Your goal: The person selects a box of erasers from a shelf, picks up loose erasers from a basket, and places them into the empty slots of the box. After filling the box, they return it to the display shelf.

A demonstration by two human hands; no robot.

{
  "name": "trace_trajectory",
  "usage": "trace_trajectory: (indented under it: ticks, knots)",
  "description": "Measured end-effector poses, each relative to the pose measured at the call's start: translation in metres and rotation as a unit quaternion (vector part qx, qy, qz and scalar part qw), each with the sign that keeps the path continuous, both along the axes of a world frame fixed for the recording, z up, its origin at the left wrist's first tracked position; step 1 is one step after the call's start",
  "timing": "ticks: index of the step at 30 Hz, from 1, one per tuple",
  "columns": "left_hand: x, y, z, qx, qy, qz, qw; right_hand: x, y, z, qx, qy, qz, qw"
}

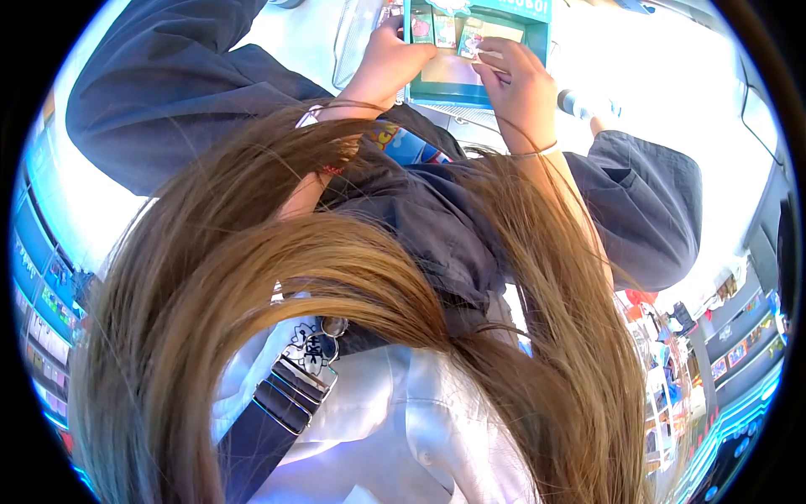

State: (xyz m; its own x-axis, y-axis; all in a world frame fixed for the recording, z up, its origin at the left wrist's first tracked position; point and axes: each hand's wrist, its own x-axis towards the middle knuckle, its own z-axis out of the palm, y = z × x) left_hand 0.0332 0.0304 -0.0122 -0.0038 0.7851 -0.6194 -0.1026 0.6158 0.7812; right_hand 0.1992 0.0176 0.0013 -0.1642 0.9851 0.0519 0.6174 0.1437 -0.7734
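Note:
A teal display box (540,38) with white lettering stands at the top of the head view. Several small printed packets (421,28) are lined up inside it. My left hand (393,63) grips the box's left side, its thumb reaching over the wall and the other fingers partly hidden. Over the right part of the box, my right hand (519,84) has its fingers curled in a pinch. The fingertips meet the edge of a tilted small packet (470,39), which they appear to hold.
Long hair (252,252) hangs across much of the view. Dark trousers (185,92) flank the box. A white cylindrical object (574,102) lies right of my right hand. Stocked shelves (50,286) line the left, with more goods (672,361) at the right.

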Motion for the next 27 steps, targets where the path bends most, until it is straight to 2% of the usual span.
trace_trajectory:
  ticks: [1, 3, 4, 6, 10, 11, 18, 21, 23, 25, 27]
  knots:
    - [0.0, 0.0, -0.001, 0.012, -0.004, 0.002, 1.0, 0.0, 0.001, 0.005, 0.0, 0.0, 0.0, 1.0]
    - [0.0, -0.001, -0.003, 0.023, -0.007, 0.004, 1.0, -0.001, 0.005, 0.019, 0.014, -0.138, 0.017, 0.99]
    - [0.0, -0.003, -0.003, 0.024, -0.018, -0.013, 0.999, -0.001, 0.005, 0.018, 0.014, -0.138, 0.016, 0.99]
    - [0.0, -0.003, -0.003, 0.024, -0.03, -0.032, 0.999, -0.002, 0.004, 0.012, -0.074, -0.06, -0.012, 0.995]
    - [0.002, -0.002, 0.005, 0.026, -0.009, -0.075, 0.997, 0.001, 0.004, 0.006, -0.041, -0.028, -0.023, 0.998]
    - [0.001, -0.002, 0.004, 0.017, -0.025, -0.074, 0.997, 0.0, 0.005, 0.008, -0.014, -0.055, -0.012, 0.998]
    - [0.0, -0.005, -0.004, 0.061, -0.068, -0.077, 0.993, 0.0, 0.006, 0.008, -0.033, -0.06, 0.008, 0.998]
    - [-0.001, -0.005, -0.004, 0.03, -0.086, -0.087, 0.992, -0.001, 0.007, 0.01, -0.039, -0.049, 0.004, 0.998]
    - [0.002, -0.005, -0.023, 0.05, -0.08, -0.09, 0.992, -0.003, 0.008, 0.018, 0.086, -0.177, 0.033, 0.98]
    - [0.002, -0.006, -0.031, 0.069, -0.073, -0.093, 0.991, -0.001, 0.009, 0.024, 0.096, -0.182, 0.061, 0.977]
    - [0.001, -0.005, -0.023, 0.022, -0.071, -0.091, 0.993, 0.0, 0.008, 0.024, 0.108, -0.189, 0.089, 0.972]
